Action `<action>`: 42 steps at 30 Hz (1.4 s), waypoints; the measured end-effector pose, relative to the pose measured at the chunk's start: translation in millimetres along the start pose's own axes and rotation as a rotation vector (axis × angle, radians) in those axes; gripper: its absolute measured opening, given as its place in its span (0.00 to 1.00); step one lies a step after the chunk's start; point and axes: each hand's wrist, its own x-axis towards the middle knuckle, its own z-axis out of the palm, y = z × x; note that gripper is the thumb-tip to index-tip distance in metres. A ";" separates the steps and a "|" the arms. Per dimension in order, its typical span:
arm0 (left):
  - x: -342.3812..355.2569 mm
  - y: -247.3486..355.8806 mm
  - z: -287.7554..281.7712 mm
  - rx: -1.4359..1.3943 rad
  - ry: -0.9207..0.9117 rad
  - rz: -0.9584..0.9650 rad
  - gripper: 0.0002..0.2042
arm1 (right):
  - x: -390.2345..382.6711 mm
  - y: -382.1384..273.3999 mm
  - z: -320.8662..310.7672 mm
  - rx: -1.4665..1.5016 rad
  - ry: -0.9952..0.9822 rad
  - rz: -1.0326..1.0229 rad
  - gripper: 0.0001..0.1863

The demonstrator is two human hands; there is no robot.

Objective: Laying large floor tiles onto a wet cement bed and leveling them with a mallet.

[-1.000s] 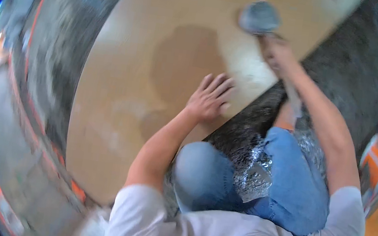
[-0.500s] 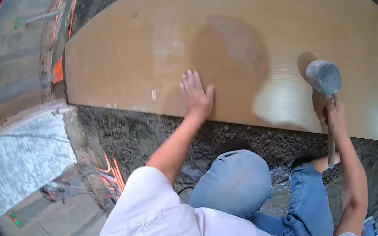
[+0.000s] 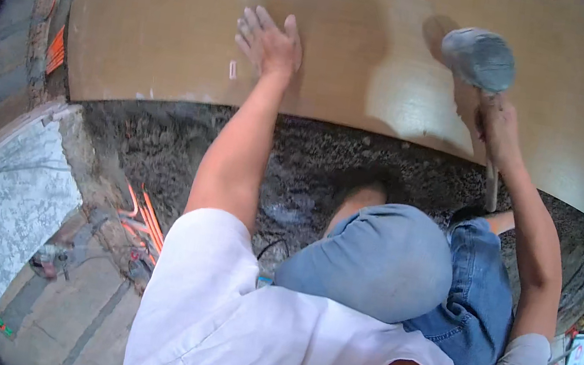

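My left hand lies flat, fingers spread, on a large smooth tan panel, a little beyond its near edge. A small pale mark is beside that wrist. In my right hand is a mallet with a thick grey round head, gripped by the handle just below it. The handle's lower end points back toward my knees. Over the right part of the panel hangs the mallet head, its shadow just left of it; whether it touches the surface I cannot tell.
Dark, rough wet mortar runs along the panel's near edge, by my bent legs. At left are a white-speckled slab, orange conduits and a power tool on the grey floor. Bags stand at lower right.
My view has shifted, so the panel sits higher in the picture. My left hand has slid farther in and leftward over the panel. The mallet has moved slightly farther and left, still held.
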 end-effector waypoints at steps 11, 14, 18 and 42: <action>-75.9 0.4 -6.4 0.005 -0.067 0.044 0.35 | -15.7 2.1 20.7 -0.009 0.030 0.058 0.22; -30.7 -13.4 -7.6 -0.034 0.003 -0.015 0.36 | -22.1 19.6 13.4 0.000 -0.038 -0.059 0.22; -23.2 -8.1 -1.3 -0.020 -0.038 -0.122 0.36 | -12.9 26.9 18.9 -0.140 -0.139 -0.044 0.16; 32.8 2.3 5.6 0.051 -0.027 -0.167 0.33 | 23.5 -57.9 84.2 -0.256 -0.263 -0.155 0.20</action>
